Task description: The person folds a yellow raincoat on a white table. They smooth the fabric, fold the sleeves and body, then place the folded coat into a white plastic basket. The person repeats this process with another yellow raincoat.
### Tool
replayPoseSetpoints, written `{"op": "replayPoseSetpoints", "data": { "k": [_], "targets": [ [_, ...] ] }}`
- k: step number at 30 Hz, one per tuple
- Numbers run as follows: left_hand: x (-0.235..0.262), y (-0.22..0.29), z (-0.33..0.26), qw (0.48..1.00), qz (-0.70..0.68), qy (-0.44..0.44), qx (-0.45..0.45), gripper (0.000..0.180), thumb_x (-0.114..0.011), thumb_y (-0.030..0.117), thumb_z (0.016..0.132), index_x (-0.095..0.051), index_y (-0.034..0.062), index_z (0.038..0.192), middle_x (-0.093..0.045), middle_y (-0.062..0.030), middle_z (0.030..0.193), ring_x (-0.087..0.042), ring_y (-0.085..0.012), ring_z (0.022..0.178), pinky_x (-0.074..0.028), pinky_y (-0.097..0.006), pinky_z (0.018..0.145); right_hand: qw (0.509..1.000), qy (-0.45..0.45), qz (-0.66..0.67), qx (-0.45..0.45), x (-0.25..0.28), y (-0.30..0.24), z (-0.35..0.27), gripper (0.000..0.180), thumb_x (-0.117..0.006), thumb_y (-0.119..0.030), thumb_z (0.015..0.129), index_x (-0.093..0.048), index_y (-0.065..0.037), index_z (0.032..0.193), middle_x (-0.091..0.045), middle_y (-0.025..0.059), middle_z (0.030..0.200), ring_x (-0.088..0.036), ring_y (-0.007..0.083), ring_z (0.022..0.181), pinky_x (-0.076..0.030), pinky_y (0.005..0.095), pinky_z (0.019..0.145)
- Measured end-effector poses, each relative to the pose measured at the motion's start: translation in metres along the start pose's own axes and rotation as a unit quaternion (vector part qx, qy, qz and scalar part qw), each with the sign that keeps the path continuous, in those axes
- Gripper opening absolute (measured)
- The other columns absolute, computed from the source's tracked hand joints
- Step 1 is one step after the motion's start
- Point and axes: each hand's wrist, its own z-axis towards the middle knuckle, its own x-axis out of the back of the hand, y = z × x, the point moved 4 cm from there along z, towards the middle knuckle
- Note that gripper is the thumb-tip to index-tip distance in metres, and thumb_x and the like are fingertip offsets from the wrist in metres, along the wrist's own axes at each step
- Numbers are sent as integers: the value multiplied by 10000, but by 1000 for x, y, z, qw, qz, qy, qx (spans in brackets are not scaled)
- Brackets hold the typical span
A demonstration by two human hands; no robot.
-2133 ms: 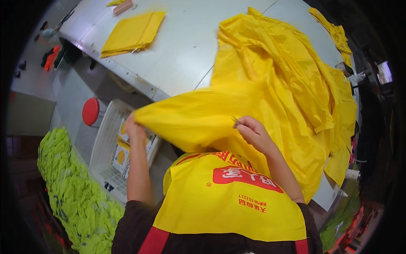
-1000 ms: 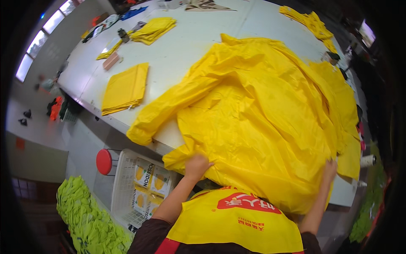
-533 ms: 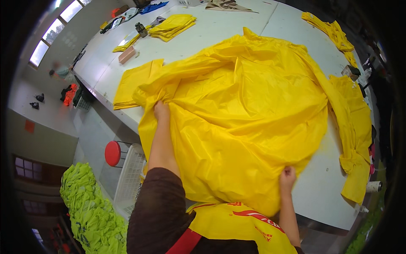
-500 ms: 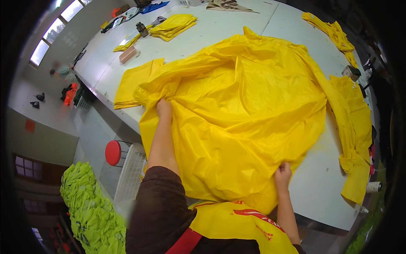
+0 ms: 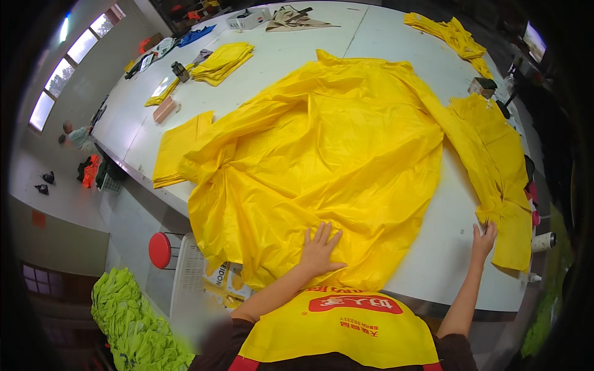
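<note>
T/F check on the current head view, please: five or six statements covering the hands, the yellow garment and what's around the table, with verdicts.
1. The left hand lies with fingers spread on the large yellow garment. True.
2. The right hand is on the garment's middle too. False: it is by the sleeve cuff on the right.
3. A red stool stands left of the white table. True.
4. The white basket sits on the table. False: it is below the table's edge, beside the stool.
5. The cloth heap at lower left is blue. False: it is lime green.
</note>
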Motion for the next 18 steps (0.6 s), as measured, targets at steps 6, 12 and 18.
{"op": "replayPoseSetpoints", "data": {
  "k": [6,12,18],
  "targets": [
    [5,1,-6,999,-14,38,-8,806,-624,620,652,-472,129,1272,-328,-195,1379,-264,-336,1308,-166,-597,1013,987,-111,-97,-70,-30,65,35,414,-714,-151,719,-438,0,988,-521,188,1049,-512,365,955,-429,406,802],
    [9,1,-9,997,-21,71,-23,678,-612,558,707,-522,113,1211,-372,-187,1348,-312,-331,1279,-190,-567,1019,986,-116,-58,-105,-39,83,35,314,-665,-110,755,-462,15,959,-560,157,808,-540,316,720,-444,359,679],
    [2,-5,-11,993,-95,76,12,706,-647,520,704,-486,87,1238,-380,-202,1333,-326,-339,1266,-206,-540,1021,914,-188,303,-192,12,-51,22,155,-611,-77,811,-539,-15,933,-457,-49,665,-391,21,581,-337,177,531]
  ]
}}
